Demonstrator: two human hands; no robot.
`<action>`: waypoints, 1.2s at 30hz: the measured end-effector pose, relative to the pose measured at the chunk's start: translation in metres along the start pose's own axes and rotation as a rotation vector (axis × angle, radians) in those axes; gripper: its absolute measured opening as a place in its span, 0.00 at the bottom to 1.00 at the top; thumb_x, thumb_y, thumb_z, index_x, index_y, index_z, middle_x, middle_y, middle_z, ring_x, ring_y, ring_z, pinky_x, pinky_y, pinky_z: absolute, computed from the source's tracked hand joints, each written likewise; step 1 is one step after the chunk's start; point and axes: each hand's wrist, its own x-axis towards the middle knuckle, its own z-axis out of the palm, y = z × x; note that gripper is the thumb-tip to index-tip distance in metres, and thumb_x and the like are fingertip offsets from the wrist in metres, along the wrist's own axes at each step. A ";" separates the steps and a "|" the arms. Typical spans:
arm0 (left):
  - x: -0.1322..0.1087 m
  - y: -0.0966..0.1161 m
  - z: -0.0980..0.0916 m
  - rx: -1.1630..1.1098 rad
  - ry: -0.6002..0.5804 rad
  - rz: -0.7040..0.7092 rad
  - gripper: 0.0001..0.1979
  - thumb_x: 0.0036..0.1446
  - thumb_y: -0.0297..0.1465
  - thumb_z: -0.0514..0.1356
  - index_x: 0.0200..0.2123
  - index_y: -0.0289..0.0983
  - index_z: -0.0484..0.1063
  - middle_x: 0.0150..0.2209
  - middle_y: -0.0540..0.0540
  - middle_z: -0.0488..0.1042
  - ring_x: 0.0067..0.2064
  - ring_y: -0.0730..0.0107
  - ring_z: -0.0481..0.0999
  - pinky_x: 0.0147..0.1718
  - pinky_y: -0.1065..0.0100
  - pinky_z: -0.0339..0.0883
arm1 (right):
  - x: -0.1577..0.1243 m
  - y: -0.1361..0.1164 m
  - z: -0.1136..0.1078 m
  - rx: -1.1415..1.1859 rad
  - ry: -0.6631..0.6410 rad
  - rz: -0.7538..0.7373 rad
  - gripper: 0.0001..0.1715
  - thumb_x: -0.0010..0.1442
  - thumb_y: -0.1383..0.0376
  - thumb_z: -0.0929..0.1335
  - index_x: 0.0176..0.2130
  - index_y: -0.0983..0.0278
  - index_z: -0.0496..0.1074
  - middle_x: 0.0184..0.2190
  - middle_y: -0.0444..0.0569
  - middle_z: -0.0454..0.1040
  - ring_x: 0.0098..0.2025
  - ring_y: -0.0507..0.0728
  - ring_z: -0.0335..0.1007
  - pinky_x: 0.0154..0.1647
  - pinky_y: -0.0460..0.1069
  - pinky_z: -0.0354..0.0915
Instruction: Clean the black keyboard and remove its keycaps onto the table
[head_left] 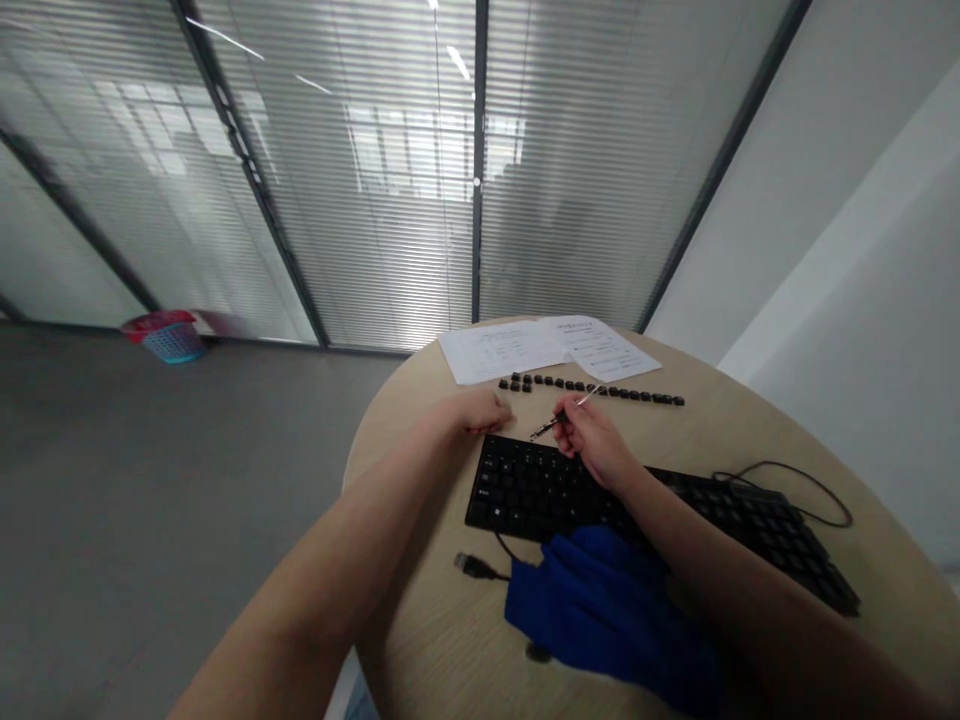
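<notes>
My right hand is closed around a slim tool with a dark body and shiny metal ends. The tool's lower tip points left and down, just above the top row of a black keyboard. My left hand rests beside the keyboard's upper left corner with its fingers curled together; whether anything is in them is hidden. Behind both hands, small black keycaps lie in a long row, with a short second row at its left end. My right forearm covers part of the keyboard.
A crumpled blue cloth overlaps the keyboard's near side, beside a USB plug. Printed sheets lie at the back of the round table. A second black keyboard and cable are right. A basket stands on the floor.
</notes>
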 end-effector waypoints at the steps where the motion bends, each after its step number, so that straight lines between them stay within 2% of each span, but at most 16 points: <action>1: -0.001 0.000 0.003 0.027 0.048 -0.011 0.24 0.60 0.48 0.53 0.23 0.35 0.72 0.18 0.46 0.69 0.21 0.68 0.68 0.25 0.67 0.63 | -0.001 0.001 -0.001 -0.036 0.004 -0.001 0.26 0.58 0.41 0.67 0.36 0.61 0.65 0.21 0.38 0.67 0.19 0.48 0.59 0.17 0.43 0.53; 4: -0.006 0.003 0.010 0.181 0.193 0.005 0.25 0.61 0.48 0.52 0.27 0.34 0.76 0.24 0.42 0.75 0.28 0.64 0.73 0.31 0.65 0.65 | -0.004 0.005 -0.001 -0.231 -0.038 -0.016 0.24 0.62 0.43 0.64 0.36 0.60 0.65 0.21 0.38 0.65 0.20 0.49 0.58 0.19 0.44 0.53; 6: -0.010 0.004 0.010 0.285 0.228 0.053 0.27 0.63 0.49 0.50 0.30 0.34 0.78 0.28 0.41 0.77 0.31 0.63 0.74 0.34 0.66 0.64 | -0.007 0.006 -0.001 -0.379 -0.068 -0.065 0.21 0.64 0.45 0.63 0.36 0.60 0.65 0.22 0.40 0.66 0.22 0.51 0.61 0.22 0.45 0.57; 12: -0.017 0.012 0.007 0.380 0.146 0.116 0.34 0.65 0.52 0.43 0.35 0.34 0.80 0.31 0.39 0.78 0.34 0.60 0.75 0.36 0.64 0.64 | -0.010 0.007 -0.001 -0.585 -0.097 -0.186 0.16 0.68 0.52 0.60 0.38 0.59 0.66 0.25 0.42 0.67 0.27 0.54 0.65 0.29 0.48 0.61; 16: -0.018 0.016 0.007 0.428 0.110 0.130 0.31 0.64 0.51 0.46 0.35 0.34 0.80 0.33 0.38 0.79 0.34 0.60 0.75 0.37 0.63 0.64 | -0.012 0.002 0.002 -0.676 -0.101 -0.236 0.13 0.67 0.55 0.61 0.37 0.59 0.66 0.26 0.44 0.68 0.30 0.56 0.67 0.34 0.50 0.62; 20: -0.018 0.014 0.009 0.442 0.119 0.115 0.27 0.62 0.50 0.51 0.35 0.34 0.80 0.33 0.38 0.79 0.35 0.60 0.75 0.37 0.64 0.64 | -0.012 0.001 0.003 -0.697 -0.089 -0.217 0.12 0.67 0.55 0.61 0.37 0.59 0.67 0.26 0.44 0.69 0.31 0.56 0.68 0.34 0.50 0.63; 25: -0.017 0.019 0.016 0.495 0.160 0.098 0.26 0.63 0.47 0.50 0.37 0.33 0.81 0.36 0.36 0.81 0.39 0.56 0.77 0.38 0.64 0.66 | -0.009 0.004 0.000 -0.641 -0.130 -0.153 0.13 0.67 0.55 0.61 0.36 0.59 0.66 0.23 0.42 0.67 0.26 0.54 0.65 0.29 0.48 0.61; 31: -0.020 0.028 0.022 0.533 0.201 0.045 0.23 0.63 0.40 0.50 0.41 0.30 0.81 0.41 0.32 0.80 0.42 0.50 0.78 0.41 0.61 0.68 | -0.010 0.004 -0.001 -0.618 -0.174 -0.143 0.13 0.68 0.55 0.60 0.35 0.59 0.65 0.22 0.40 0.66 0.24 0.53 0.63 0.29 0.48 0.60; 36: -0.020 0.027 0.021 0.517 0.210 0.039 0.23 0.63 0.40 0.51 0.40 0.30 0.80 0.41 0.32 0.80 0.43 0.51 0.78 0.42 0.61 0.68 | -0.013 -0.001 0.002 -0.711 -0.228 -0.224 0.11 0.68 0.57 0.60 0.37 0.59 0.65 0.23 0.41 0.66 0.27 0.54 0.65 0.31 0.49 0.60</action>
